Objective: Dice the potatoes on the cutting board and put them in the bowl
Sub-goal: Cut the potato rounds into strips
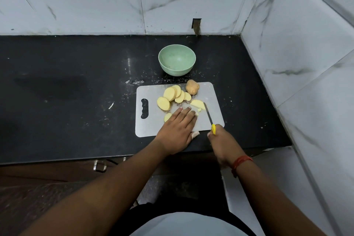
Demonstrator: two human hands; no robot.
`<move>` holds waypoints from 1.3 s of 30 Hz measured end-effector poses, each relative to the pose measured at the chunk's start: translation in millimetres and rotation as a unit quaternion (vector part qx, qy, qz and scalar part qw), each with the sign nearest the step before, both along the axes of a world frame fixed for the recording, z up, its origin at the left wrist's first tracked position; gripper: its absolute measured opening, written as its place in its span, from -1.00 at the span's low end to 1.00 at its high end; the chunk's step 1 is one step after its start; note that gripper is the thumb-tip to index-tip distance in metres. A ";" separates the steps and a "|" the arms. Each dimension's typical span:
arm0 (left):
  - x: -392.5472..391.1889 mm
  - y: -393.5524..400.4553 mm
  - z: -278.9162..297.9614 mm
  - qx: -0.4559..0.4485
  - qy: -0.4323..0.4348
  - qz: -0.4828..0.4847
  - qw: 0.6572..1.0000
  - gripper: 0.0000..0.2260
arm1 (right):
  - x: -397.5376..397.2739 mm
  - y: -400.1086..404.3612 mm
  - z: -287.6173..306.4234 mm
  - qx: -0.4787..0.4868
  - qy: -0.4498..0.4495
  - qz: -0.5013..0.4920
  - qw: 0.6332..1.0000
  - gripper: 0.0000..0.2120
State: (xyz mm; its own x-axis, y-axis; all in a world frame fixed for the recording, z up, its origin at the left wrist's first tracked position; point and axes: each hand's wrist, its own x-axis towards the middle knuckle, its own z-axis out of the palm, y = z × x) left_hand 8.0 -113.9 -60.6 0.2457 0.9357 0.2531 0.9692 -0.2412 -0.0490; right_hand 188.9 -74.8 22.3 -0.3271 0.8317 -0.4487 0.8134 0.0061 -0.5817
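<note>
Potato slices [173,95] are fanned on the cutting board [208,90]; one is pinned flat under the left hand [177,127]; the knife [208,115] is gripped by the right hand [220,140] for dicing; the bowl [177,59] waits empty behind.

Open surface [67,86] to my left; wall [298,48] close right; potato slices [173,95] lie between my grips and bowl [177,60].

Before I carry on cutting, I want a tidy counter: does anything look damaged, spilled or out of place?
Yes. The wall tile behind the bowl has a dark chipped gap at its base, and pale specks and smears lie scattered on the countertop around the cutting board.
</note>
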 end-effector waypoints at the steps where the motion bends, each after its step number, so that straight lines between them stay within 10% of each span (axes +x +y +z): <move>1: 2.5 3.5 0.4 -0.006 0.009 -0.016 1.000 -0.47 | 0.3 1.9 0.2 0.001 0.009 -0.010 1.000 -0.85; 12: -15.7 27.4 3.3 -0.087 0.101 -0.014 0.991 -0.33 | 7.0 4.0 -6.0 -0.016 0.028 -0.025 0.999 -0.84; 39: -4.9 40.1 20.0 -0.116 -0.028 0.024 0.993 -0.44 | -0.8 26.9 -8.5 0.004 -0.069 0.045 0.997 -0.87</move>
State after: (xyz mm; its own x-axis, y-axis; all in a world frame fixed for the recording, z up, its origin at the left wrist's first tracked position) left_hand 3.1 -73.7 -40.5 0.1919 0.9805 0.0417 0.9793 -0.1941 0.0569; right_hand 188.1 -47.9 13.8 -0.3362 0.8058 -0.4875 0.8814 0.0868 -0.4644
